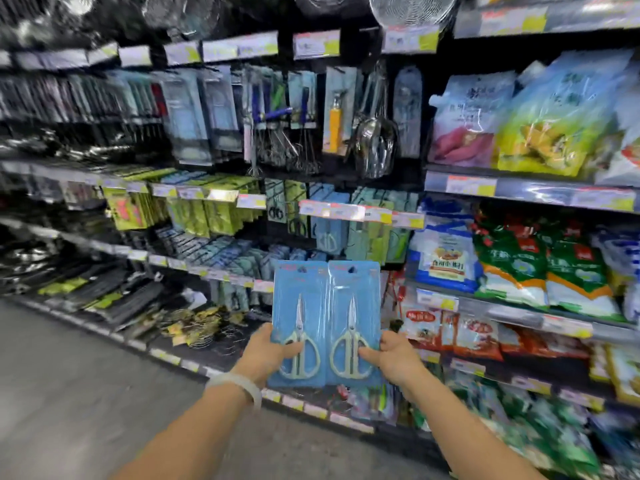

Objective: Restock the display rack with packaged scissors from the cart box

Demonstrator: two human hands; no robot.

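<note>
left hand (268,351) grips left scissors pack (299,323) | right hand (391,355) grips right scissors pack (353,323) | packs touching, upright | display rack (242,202) crowded at 12 o'clock | food bags (519,265) at 2 o'clock

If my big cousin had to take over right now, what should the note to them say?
Left hand grips the left scissors pack by its lower edge. Right hand grips the right scissors pack the same way.
Both packs are upright, side by side, in front of the display rack.
Done: two packs picked up.
Left: hang both on the rack. The cart box is out of view.
</note>
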